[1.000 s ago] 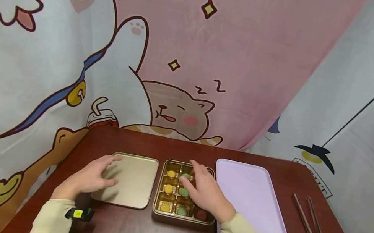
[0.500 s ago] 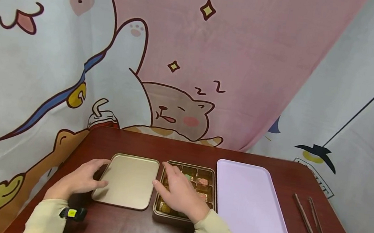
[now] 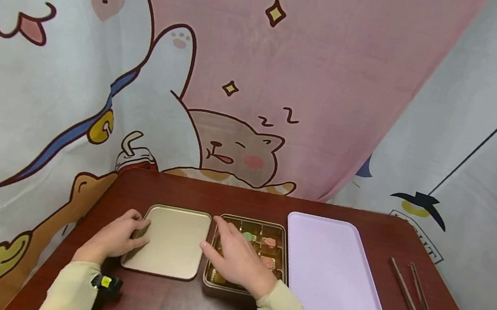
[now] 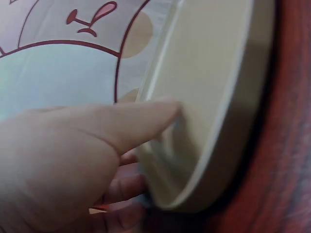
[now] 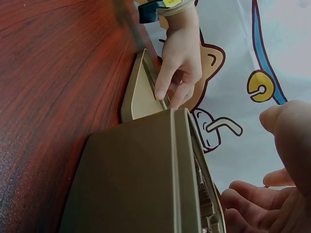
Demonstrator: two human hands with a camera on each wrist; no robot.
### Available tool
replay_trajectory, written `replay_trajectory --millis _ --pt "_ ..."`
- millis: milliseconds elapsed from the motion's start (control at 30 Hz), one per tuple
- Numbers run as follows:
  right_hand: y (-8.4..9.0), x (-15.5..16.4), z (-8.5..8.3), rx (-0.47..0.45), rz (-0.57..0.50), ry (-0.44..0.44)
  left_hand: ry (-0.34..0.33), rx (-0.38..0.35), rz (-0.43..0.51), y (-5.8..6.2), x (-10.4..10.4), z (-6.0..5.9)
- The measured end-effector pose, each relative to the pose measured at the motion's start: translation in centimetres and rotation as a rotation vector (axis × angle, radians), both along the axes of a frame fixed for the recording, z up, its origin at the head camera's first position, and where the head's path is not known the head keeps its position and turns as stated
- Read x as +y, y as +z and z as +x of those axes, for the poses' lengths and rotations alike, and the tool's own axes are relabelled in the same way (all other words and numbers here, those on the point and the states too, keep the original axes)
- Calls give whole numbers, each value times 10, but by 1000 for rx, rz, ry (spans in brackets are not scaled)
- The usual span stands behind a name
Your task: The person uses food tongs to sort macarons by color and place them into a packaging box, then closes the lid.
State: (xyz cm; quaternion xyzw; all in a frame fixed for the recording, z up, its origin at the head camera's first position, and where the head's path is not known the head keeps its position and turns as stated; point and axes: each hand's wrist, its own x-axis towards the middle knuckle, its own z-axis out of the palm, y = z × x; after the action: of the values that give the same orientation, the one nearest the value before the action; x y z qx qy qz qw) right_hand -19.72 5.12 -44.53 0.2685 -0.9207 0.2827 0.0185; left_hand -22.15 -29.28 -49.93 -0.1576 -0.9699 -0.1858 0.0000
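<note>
A flat gold lid (image 3: 171, 241) lies on the dark red table (image 3: 189, 194), beside an open gold box (image 3: 279, 230) of small sweets, a green one (image 3: 247, 236) and a pink one (image 3: 270, 241) among them. My left hand (image 3: 117, 237) grips the lid's left edge. In the left wrist view its thumb (image 4: 146, 119) lies on the lid (image 4: 209, 97) and its fingers curl under the rim. My right hand (image 3: 236, 261) spreads over the box's left compartments and hides them, thumb pointing at the lid's right edge. The right wrist view shows the box's side wall (image 5: 136, 179).
A pale purple tray (image 3: 336, 275) lies right of the box. A pair of dark chopsticks (image 3: 415, 307) rests near the table's right edge. A cartoon-printed cloth (image 3: 239, 72) hangs close behind the table.
My right hand has moved from the box's right side to its left side, beside the lid. My left hand has slid off the lid's top and gripped its left edge.
</note>
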Motion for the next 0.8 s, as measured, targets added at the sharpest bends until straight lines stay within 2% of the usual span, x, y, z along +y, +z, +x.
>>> replay_trajectory --millis 167,400,500,633,800 --pt "2 1 1 -4 -5 1 10 34 -29 -8 0 -5" --pt "5 1 1 -13 2 3 -63 141 -77 -12 -3 -9" --pt "4 1 1 -16 7 4 -62 149 -63 -13 -4 -8" --pt "3 2 0 -6 5 9 -43 143 -22 -10 -7 -6" --pt "1 2 0 -4 3 6 -27 159 9 0 -9 -1"
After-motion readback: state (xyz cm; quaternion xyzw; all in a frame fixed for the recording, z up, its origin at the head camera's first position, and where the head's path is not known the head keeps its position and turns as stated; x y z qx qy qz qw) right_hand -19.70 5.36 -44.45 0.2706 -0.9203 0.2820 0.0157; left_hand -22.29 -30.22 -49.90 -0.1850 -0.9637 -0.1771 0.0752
